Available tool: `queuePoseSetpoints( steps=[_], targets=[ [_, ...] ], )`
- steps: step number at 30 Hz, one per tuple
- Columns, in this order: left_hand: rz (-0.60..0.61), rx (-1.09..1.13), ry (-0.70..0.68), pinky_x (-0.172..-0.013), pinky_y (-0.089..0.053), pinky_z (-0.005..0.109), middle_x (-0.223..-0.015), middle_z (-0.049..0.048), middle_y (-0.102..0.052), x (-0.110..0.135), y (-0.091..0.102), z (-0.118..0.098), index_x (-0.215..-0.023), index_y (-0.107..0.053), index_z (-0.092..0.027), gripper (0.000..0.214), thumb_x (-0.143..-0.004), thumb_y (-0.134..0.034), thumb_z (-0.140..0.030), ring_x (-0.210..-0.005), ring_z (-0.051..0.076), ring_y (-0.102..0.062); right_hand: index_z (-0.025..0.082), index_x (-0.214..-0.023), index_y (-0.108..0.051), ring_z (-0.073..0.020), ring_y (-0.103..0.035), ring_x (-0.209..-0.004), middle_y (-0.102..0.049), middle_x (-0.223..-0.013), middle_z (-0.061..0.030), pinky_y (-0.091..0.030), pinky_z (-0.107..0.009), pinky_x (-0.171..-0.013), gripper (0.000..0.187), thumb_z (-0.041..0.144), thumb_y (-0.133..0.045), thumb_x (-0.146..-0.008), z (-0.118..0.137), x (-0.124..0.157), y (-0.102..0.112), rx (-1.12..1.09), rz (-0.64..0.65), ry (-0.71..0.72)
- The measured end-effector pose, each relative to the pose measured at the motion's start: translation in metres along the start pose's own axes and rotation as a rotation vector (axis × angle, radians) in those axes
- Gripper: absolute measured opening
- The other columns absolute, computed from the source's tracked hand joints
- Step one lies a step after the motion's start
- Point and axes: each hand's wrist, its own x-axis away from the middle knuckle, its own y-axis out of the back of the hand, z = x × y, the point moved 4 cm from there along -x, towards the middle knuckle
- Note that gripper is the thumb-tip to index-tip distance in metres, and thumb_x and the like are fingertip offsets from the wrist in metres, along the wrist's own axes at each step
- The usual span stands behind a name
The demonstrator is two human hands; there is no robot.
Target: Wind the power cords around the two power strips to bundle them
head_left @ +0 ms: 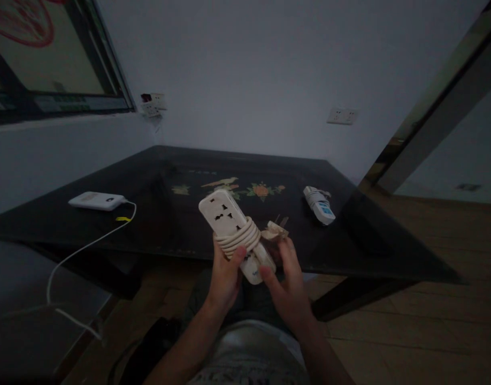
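A cream power strip (pixel 225 214) with its cord wound around the middle is held up in front of me, above my lap. My left hand (pixel 225 275) grips it from below, thumb pressed on the cord coil (pixel 239 239). My right hand (pixel 288 289) holds the strip's lower end, fingers closed beside the plug (pixel 275 230), whose prongs stick out to the right. Both hands hover just before the near edge of a dark table (pixel 374 235).
A white power bank (pixel 96 200) with a white cable (pixel 81 251) lies on the table's left. A second wrapped white power strip (pixel 320 205) lies at the right. Wall sockets (pixel 342 115) sit on the far wall. Wooden floor lies to the right.
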Motion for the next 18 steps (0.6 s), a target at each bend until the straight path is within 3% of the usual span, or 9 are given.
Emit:
queuePoseSetpoints(
  steps=[4, 8, 13, 18],
  targets=[
    [0.051, 0.022, 0.044, -0.092, -0.051, 0.034, -0.12, 0.008, -0.064, 0.005, -0.002, 0.007, -0.122, -0.045, -0.025, 0.072, -0.062, -0.082, -0.04, -0.106, 0.024, -0.064, 0.018, -0.13, -0.047, -0.0237, -0.057, -0.116, -0.058, -0.127, -0.0144, -0.049, -0.038, -0.096, 0.046, 0.045, -0.042, -0.093, -0.004, -0.004, -0.003, -0.299, -0.051, -0.114],
    [0.099, 0.038, 0.062, -0.095, -0.049, 0.036, -0.119, 0.0064, -0.065, 0.009, -0.002, 0.011, -0.12, -0.045, -0.026, 0.067, -0.065, -0.081, -0.038, -0.108, 0.024, -0.063, 0.017, -0.114, -0.057, -0.0228, -0.063, -0.104, -0.065, -0.113, -0.0134, -0.053, -0.037, -0.088, 0.041, 0.047, -0.038, -0.094, -0.013, -0.009, -0.003, -0.481, -0.111, -0.221],
    [0.12, 0.05, 0.175, -0.098, -0.047, 0.038, -0.123, 0.0071, -0.063, 0.01, -0.001, 0.02, -0.124, -0.043, -0.026, 0.066, -0.069, -0.079, -0.034, -0.112, 0.024, -0.061, 0.017, -0.094, -0.061, -0.0205, -0.066, -0.087, -0.069, -0.094, -0.0097, -0.055, -0.033, -0.078, 0.033, 0.047, -0.05, -0.088, -0.024, -0.016, 0.003, -0.562, -0.178, -0.308],
    [0.113, 0.061, 0.204, -0.092, -0.051, 0.04, -0.117, 0.0077, -0.066, 0.005, 0.0, 0.025, -0.126, -0.044, -0.026, 0.066, -0.07, -0.078, -0.034, -0.103, 0.025, -0.066, 0.017, -0.097, -0.061, -0.0195, -0.064, -0.084, -0.067, -0.093, -0.0089, -0.054, -0.032, -0.076, 0.035, 0.048, -0.047, -0.09, -0.028, -0.015, 0.007, -0.44, -0.151, -0.279]
  ],
)
